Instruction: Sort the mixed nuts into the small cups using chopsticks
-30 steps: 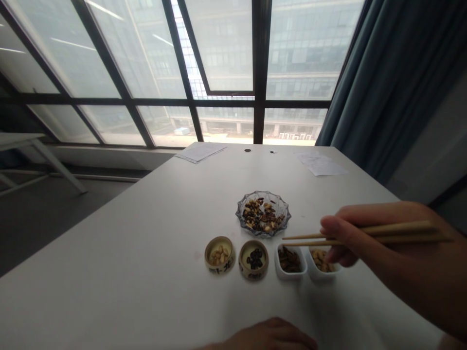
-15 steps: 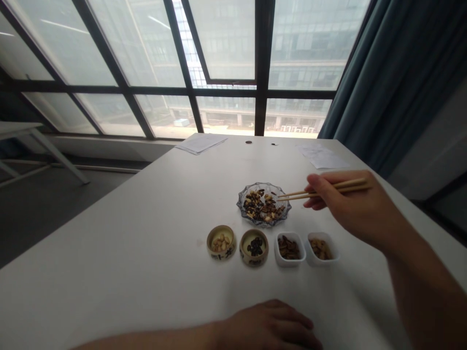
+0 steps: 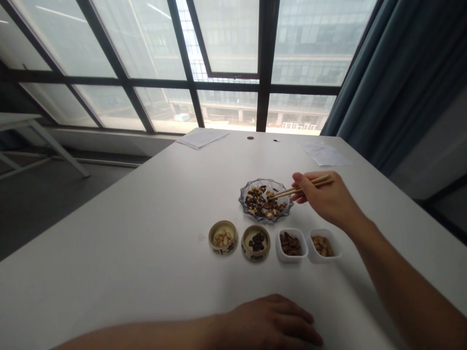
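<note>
- One white table (image 3: 127,262) bears everything.
- Right hand (image 3: 324,194): it has just moved farther left, fingers clamped on wooden chopsticks (image 3: 317,181).
- Left hand (image 3: 273,321): on the near tabletop, fingers close together, nothing visibly held.
- Glass bowl (image 3: 245,208): far of two round cups (image 3: 219,251) and two white tubs (image 3: 292,260).
- Mixed nuts and seeds (image 3: 260,203): inside the glass bowl; chopstick tips now reach them, putting pieces within grasp. Whether one is pinched, I cannot tell.
</note>
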Tool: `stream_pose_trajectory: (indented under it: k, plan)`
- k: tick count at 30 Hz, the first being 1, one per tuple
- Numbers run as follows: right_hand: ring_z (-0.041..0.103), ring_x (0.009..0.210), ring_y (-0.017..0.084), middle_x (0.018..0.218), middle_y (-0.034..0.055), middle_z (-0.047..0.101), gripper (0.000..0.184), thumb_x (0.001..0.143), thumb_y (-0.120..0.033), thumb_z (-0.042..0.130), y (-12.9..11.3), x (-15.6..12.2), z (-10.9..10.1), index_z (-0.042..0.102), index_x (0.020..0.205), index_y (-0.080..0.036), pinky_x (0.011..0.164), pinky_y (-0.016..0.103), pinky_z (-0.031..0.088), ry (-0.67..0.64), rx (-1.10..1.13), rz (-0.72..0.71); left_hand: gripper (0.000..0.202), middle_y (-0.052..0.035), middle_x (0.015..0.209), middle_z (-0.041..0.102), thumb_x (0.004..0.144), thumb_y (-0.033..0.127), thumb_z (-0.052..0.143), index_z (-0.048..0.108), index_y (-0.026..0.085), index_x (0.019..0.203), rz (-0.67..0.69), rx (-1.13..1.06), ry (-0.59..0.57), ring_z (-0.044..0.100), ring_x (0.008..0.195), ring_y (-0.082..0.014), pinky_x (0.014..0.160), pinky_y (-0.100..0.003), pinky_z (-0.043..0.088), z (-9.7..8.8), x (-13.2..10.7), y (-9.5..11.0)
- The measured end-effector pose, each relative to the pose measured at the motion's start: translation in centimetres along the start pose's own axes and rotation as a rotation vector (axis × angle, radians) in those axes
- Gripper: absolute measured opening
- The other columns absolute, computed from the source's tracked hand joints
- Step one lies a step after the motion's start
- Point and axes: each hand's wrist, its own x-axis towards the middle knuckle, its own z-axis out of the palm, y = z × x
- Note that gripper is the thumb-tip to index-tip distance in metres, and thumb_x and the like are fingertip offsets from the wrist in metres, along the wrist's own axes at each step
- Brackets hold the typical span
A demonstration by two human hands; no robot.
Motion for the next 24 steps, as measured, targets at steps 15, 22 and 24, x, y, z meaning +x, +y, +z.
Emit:
stream_pose_trajectory:
  k: [15,22,24]
  plan:
    - [0.079,0.064,0.026,0.069,0.0120,0.078,0.053,0.091,-0.064,0.070,0.6,0.2,0.7,0.080,0.082,-0.013,0.054,0.028,0.060,-0.037,-0.061,-0.016,0.038,-0.0068,0.148,0.065,0.106,0.033,0.037,0.067,0.014,0.123,-0.009,0.020,-0.013,0.052,0.146,-0.0228,0.125,-0.033,0.037,-0.7,0.1,0.6]
    - [0.079,0.064,0.026,0.067,0.0092,0.077,0.042,0.096,-0.052,0.068,0.8,0.2,1.2,0.081,0.083,-0.014,0.054,0.028,0.059,-0.039,-0.086,-0.045,0.037,-0.0073,0.148,0.065,0.106,0.032,0.038,0.067,0.015,0.121,-0.002,0.025,-0.014,0.053,0.145,-0.0216,0.125,-0.032,0.037,-0.7,0.1,0.5]
    - [0.079,0.064,0.026,0.068,0.0089,0.077,0.040,0.096,-0.050,0.068,0.9,0.2,1.3,0.080,0.083,-0.014,0.055,0.029,0.059,-0.038,-0.080,-0.056,0.037,-0.0069,0.148,0.065,0.106,0.032,0.037,0.067,0.016,0.121,-0.002,0.027,-0.011,0.053,0.145,-0.0211,0.124,-0.031,0.037,-0.7,0.1,0.4]
